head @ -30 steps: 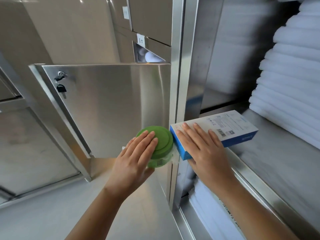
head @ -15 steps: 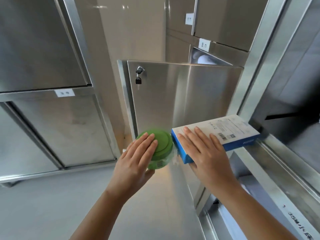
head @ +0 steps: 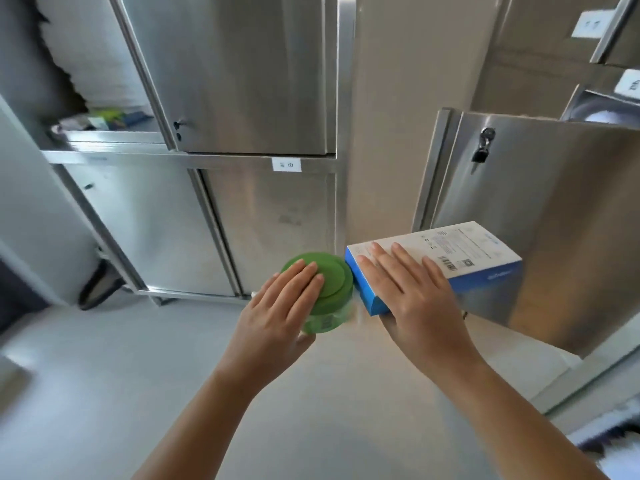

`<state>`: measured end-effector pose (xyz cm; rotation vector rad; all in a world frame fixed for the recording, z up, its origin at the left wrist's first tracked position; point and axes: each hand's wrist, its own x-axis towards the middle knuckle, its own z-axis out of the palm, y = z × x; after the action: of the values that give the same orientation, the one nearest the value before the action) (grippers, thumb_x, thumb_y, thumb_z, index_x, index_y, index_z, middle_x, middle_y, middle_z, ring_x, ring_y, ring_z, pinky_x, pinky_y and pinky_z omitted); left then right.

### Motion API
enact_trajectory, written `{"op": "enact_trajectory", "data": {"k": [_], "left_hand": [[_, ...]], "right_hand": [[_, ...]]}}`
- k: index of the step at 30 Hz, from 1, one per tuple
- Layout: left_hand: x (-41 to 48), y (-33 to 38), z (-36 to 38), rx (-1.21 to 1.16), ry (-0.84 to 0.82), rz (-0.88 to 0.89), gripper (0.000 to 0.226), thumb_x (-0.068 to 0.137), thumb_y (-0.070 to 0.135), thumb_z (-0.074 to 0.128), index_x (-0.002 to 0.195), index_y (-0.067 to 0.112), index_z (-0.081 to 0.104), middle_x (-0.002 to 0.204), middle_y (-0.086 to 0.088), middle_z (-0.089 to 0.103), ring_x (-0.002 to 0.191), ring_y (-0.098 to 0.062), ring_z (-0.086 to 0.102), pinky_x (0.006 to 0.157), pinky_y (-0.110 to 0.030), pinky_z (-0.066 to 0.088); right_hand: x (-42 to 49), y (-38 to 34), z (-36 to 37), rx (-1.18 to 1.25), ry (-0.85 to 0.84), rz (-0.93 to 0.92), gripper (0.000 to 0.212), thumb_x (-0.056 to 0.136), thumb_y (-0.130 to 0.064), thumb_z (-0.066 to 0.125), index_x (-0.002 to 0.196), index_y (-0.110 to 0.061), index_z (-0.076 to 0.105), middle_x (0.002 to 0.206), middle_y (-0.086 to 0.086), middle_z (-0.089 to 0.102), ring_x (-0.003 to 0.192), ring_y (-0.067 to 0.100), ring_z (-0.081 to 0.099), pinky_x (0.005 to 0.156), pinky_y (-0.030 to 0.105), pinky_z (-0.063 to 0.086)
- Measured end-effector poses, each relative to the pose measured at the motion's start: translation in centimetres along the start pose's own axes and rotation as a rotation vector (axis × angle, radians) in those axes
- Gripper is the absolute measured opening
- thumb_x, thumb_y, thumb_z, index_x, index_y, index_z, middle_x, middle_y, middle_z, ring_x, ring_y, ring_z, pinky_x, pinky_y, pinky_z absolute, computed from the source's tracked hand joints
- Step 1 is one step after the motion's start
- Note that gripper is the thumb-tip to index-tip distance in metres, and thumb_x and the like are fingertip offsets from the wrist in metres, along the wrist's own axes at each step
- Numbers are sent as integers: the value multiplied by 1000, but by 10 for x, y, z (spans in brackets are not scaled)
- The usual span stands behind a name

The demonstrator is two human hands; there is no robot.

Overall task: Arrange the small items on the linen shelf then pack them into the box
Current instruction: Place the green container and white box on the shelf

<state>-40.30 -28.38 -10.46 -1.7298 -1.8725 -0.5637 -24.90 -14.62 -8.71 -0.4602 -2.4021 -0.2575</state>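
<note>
Over the floor (head: 104,393): green-lidded jar (head: 332,278) (contents unclear), closed blue box (head: 467,247)

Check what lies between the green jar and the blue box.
Nothing. In the head view the jar and blue box are edge to corner with no visible gap; whether they touch is unclear.

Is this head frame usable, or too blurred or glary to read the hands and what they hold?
Head view: the left hand, right hand, green jar and blue box are fairly sharp. Head view: the left edge and lower right corner smear with blur. Head view: the wide lens bends the cabinet frames; the steel door shows soft sheen, no harsh glare.
</note>
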Motion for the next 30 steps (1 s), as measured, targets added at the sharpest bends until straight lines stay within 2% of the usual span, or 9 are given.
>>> {"op": "enact_trajectory", "data": {"k": [6, 12, 14, 19, 26, 30], "left_hand": [[-45, -63, -26, 88, 37, -88, 68, 52, 8, 84, 116, -3, 62, 121, -18, 60, 113, -35, 57, 90, -49, 49], [-70, -118, -29, 187, 50, -198, 63, 54, 9, 82, 113, -3, 63, 121, -17, 61, 113, -34, 57, 93, -46, 47], [-73, -137, -25, 201, 51, -228, 64, 53, 8, 82, 113, -3, 64, 121, -17, 61, 113, -34, 57, 93, -46, 48], [-70, -194, -12, 266, 40, -277, 70, 51, 8, 82, 117, -1, 62, 122, -17, 61, 114, -33, 57, 101, -39, 38], [-35, -283, 1, 355, 45, -365, 69, 52, 9, 83, 116, -2, 62, 123, -17, 60, 114, -33, 56, 96, -46, 44], [-26, -329, 6, 373, 63, -416, 76, 55, 10, 81, 125, 5, 51, 126, -15, 58, 118, -31, 54, 97, -44, 46]], "right_hand": [[48, -64, 34, 101, -18, -124, 71, 54, 5, 82, 121, -5, 61, 124, 15, 60, 111, 38, 58, 86, 55, 47], [95, -102, 73, 174, -68, -242, 79, 47, -2, 88, 121, -4, 61, 124, 15, 60, 111, 39, 57, 86, 55, 47], [112, -111, 90, 200, -62, -267, 76, 49, -1, 87, 120, -4, 61, 123, 16, 61, 110, 39, 58, 85, 56, 48], [163, -126, 141, 258, -46, -334, 76, 48, -1, 89, 119, -4, 62, 121, 16, 62, 108, 39, 59, 84, 55, 48], [261, -134, 205, 312, -19, -426, 75, 52, -2, 86, 122, -5, 60, 124, 15, 60, 112, 38, 57, 87, 55, 46], [310, -149, 241, 362, -5, -485, 75, 51, -2, 86, 122, -5, 61, 124, 14, 60, 112, 37, 58, 87, 54, 47]]}}
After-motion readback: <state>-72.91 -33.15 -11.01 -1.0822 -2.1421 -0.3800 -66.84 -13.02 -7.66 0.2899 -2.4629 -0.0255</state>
